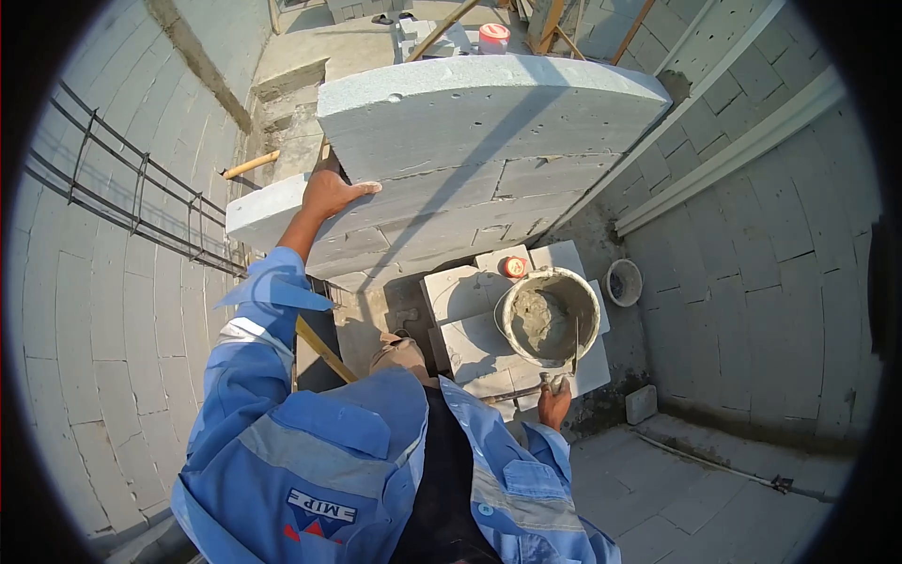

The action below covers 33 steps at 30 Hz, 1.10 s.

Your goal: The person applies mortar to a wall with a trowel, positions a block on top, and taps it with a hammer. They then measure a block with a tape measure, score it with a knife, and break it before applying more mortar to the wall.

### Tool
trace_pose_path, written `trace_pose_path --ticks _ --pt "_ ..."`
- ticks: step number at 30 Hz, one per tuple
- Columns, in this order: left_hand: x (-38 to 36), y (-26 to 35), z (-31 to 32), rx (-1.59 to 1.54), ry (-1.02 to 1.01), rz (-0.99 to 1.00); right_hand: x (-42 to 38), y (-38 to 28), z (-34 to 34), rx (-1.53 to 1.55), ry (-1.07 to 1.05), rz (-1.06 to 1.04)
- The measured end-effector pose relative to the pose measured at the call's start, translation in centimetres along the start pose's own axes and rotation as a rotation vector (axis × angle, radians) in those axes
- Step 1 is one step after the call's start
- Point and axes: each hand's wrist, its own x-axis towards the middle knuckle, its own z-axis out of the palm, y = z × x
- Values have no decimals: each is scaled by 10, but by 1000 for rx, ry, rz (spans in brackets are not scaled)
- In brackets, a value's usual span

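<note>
My left hand (331, 195) grips the left end of the wall at the step below the top light-grey aerated concrete block (489, 117). Its thumb lies along the near face, while the fingers are partly hidden behind. My right hand (554, 404) is closed beside a bucket (596, 324) of wet grey mortar (537, 320). From that hand a trowel (576, 346) reaches over the near rim, its thin edge showing inside; the grip is mostly covered. The bucket stands on stacked blocks (470, 338), next to a small red-topped item (514, 267).
Steel rebar (136, 202) projects along the left wall. A smaller bucket (624, 282) sits on the floor at right, with a loose block (642, 404) nearer. Beyond the wall stands a red-lidded container (493, 38) beside wooden props (547, 26). A yellowish bar (324, 348) leans near my left side.
</note>
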Motion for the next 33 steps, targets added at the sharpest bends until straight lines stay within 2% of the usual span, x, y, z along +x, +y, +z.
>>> trace_pose_path --ticks 1,2,3,4,6,8,9,10,11,12,13,14,16,18,20,22,23,25,26,28,30,33 --pt "0 2 -4 19 -93 -100 4 3 3 26 -20 -34" --pt "-1 1 -1 38 -4 -52 8 7 3 54 -37 -66" --pt "-1 -4 4 58 77 7 17 20 8 86 -101 0" --pt "-3 -8 -1 69 87 -25 22 30 15 -24 4 -181" --pt "0 -4 2 89 33 -41 28 22 15 95 -56 -9" --pt "5 -16 13 81 98 26 37 20 15 -79 -15 -107" --pt "3 -11 9 4 102 56 44 14 14 -122 -54 56" --pt "3 -10 8 34 53 82 54 24 18 -94 -74 2" --pt "2 -12 11 -59 125 132 69 67 34 -12 5 -44" --pt "1 -10 9 67 53 31 61 1 15 -13 -98 54" --pt "-1 1 1 73 -35 -69 72 8 22 -39 -87 100" --pt "7 -20 14 59 11 -42 81 15 29 -60 -84 136" --pt "3 -5 4 98 -66 -127 84 -29 21 -61 -75 143" --pt "3 -8 8 92 -29 -83 85 -38 23 -59 -81 143" --pt "3 -7 7 87 12 -45 84 -28 35 -95 44 142" --pt "4 -3 4 62 -83 -141 74 -19 38 -24 40 204" --pt "5 -8 6 69 -94 -129 65 -21 38 -4 39 217" --pt "10 -24 14 104 -12 -57 46 -39 32 -65 84 212" --pt "11 -26 16 104 -33 -34 38 -32 34 -97 99 231" --pt "9 -28 19 -37 88 52 19 -13 44 -22 262 188" --pt "14 -29 23 -30 69 60 2 -23 41 -71 350 190" --pt "10 -32 16 12 42 42 -25 -17 47 171 370 288"
